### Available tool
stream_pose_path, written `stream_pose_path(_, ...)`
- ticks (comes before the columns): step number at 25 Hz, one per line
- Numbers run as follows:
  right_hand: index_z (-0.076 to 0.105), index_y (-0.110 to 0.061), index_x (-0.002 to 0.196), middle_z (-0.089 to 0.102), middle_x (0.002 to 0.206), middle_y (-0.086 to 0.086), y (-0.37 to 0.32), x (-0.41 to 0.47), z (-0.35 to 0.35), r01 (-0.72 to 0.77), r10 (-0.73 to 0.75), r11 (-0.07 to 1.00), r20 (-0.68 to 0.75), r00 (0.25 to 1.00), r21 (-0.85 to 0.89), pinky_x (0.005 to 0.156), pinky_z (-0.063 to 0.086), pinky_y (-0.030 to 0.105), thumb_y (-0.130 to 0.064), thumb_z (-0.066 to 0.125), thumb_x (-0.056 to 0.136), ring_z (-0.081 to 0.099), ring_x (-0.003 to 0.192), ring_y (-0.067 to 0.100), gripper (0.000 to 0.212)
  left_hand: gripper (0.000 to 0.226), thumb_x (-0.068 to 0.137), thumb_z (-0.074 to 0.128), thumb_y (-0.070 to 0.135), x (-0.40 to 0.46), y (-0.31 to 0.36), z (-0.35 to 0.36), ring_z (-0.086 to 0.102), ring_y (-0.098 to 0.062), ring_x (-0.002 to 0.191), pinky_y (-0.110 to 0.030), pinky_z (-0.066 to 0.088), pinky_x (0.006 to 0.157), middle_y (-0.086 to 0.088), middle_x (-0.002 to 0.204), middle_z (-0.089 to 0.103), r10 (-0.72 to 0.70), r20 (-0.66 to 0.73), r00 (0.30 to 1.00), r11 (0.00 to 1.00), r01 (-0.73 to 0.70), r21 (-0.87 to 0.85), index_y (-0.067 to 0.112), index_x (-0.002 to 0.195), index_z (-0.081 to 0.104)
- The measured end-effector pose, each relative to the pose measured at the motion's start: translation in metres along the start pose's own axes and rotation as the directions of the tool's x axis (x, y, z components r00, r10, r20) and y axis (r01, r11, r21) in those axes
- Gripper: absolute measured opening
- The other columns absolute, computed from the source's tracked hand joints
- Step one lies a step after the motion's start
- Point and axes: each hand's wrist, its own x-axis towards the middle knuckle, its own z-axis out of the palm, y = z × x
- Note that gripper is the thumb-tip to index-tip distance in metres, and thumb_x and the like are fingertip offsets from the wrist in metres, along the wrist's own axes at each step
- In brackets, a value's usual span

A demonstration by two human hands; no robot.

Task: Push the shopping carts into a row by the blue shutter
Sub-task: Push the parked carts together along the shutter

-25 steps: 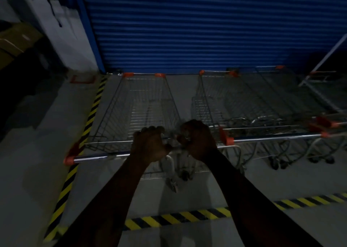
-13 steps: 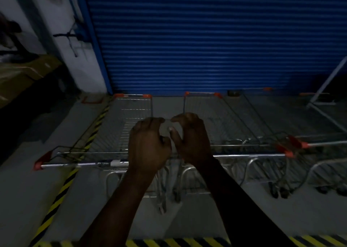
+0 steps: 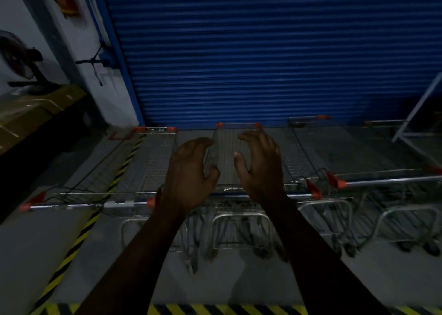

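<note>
Your wire shopping carts with orange corner caps (image 3: 157,161) stand side by side, noses against the ribbed blue roller shutter (image 3: 263,51). Your left hand (image 3: 191,171) and right hand (image 3: 260,166) hover above the chrome handle bars (image 3: 79,205), each grip loose and holding nothing. Yellow-black hazard tape (image 3: 95,219) lines the grey floor.

Carts lined up at the shutter

Wire carts (image 3: 157,171) with orange-capped handles stand side by side, noses toward the closed blue shutter (image 3: 239,51) at the far end, handles near.
</note>
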Motion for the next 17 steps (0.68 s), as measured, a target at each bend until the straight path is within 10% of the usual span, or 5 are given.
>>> stream_pose_path(12,0.061,-0.013,0.121,0.059,0.119,0.008,0.102,-0.068,0.01,-0.176,0.192,0.977,0.126,0.973,-0.123,0.091,0.047,0.044,-0.037,0.05,0.099,0.054,0.111,0.025,0.035,0.049,0.079,0.056,0.042,-0.029,-0.029,0.134,0.062,-0.031,0.105,-0.037,0.05,0.09,-0.008,0.112,0.068,0.004,0.363,0.932,0.999,-0.015,0.03,0.013,0.117,0.066)
stream_pose_path(17,0.062,-0.008,0.126,0.065,0.122,0.016,0.176,-0.101,0.05,-0.29,0.394,0.909,0.389,0.833,-0.299,0.099,0.048,0.048,-0.065,0.035,0.096,0.058,0.115,0.036,0.07,0.05,0.095,0.04,0.046,-0.039,-0.07,0.191,0.07,-0.033,0.09,-0.039,0.056,0.08,-0.01,0.096,0.074,-0.083,0.485,0.87,0.987,0.006,0.158,0.011,0.097,0.075)
